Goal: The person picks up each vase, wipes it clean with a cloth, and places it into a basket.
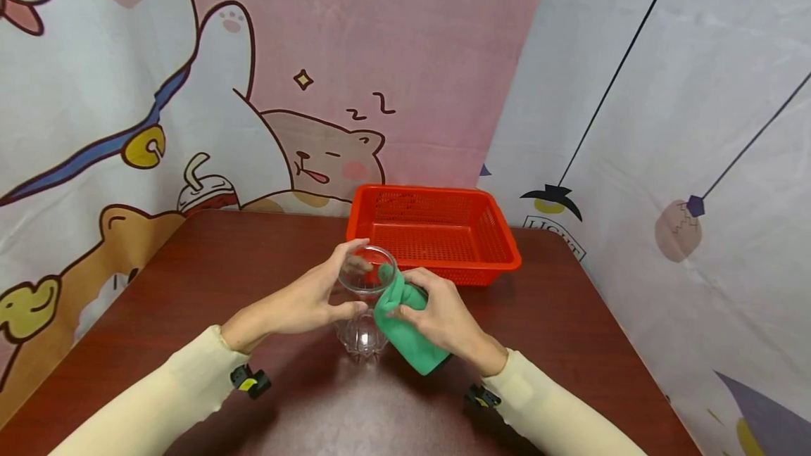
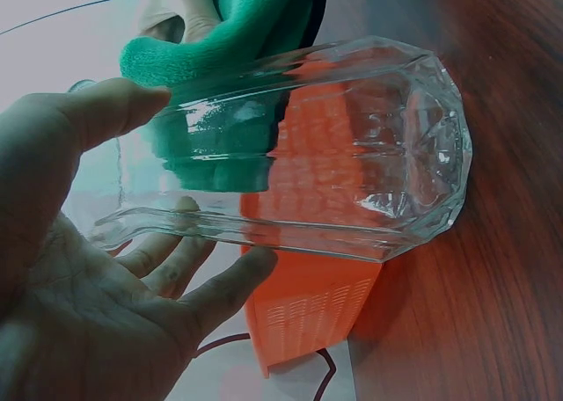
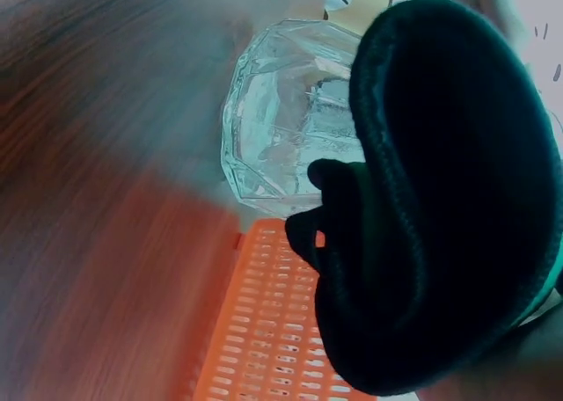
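A clear faceted glass [image 1: 363,322] stands upright over the brown table [image 1: 190,280], its base at or just above the wood. My left hand [image 1: 351,280] grips it near the rim, thumb on the near side and fingers round the far side. My right hand [image 1: 405,294] pinches a green cloth [image 1: 408,343], whose top corner is tucked over the rim into the glass. The left wrist view shows the glass [image 2: 352,155] with the cloth [image 2: 237,32] inside its mouth. In the right wrist view the cloth [image 3: 440,199] looks dark and hides part of the glass [image 3: 281,128].
A red plastic mesh basket [image 1: 500,231] sits just behind the hands near the table's far edge, with nothing visible inside. Printed fabric backdrops hang close behind and to the right. Bare wood lies to the left and in front of the hands.
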{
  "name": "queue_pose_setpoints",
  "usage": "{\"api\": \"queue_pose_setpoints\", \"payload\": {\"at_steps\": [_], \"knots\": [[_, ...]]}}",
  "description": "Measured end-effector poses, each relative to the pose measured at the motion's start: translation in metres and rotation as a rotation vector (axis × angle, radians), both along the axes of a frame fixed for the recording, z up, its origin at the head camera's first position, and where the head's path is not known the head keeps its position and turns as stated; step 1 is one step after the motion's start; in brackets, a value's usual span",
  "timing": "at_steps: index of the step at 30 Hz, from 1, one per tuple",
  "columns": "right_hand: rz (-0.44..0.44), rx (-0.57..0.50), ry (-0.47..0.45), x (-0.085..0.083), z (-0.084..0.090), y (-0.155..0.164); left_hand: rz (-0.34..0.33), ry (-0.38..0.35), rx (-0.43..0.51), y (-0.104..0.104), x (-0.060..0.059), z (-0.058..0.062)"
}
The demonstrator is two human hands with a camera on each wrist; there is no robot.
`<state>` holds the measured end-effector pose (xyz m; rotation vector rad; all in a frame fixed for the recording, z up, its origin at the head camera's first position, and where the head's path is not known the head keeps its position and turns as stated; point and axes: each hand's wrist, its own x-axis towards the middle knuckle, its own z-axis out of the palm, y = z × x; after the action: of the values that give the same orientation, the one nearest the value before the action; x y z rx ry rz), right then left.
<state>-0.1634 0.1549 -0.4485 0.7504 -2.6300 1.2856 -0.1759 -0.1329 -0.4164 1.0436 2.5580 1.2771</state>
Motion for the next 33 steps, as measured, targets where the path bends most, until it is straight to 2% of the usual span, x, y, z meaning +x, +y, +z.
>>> {"api": "queue_pose_setpoints", "payload": {"at_steps": [7, 17, 33], "knots": [[-0.018, 0.053, -0.019, -0.001, -0.001, 0.0, 0.002, 0.02, -0.007, 0.0, 0.0, 0.001], [-0.029, 0.113, -0.079, -0.003, -0.011, 0.001, -0.002, 0.004, -0.01, -0.001, -0.001, -0.001], [0.01, 0.227, -0.068, -0.004, -0.017, 0.002, -0.006, 0.005, -0.005, -0.001, 0.0, -0.001]]}}
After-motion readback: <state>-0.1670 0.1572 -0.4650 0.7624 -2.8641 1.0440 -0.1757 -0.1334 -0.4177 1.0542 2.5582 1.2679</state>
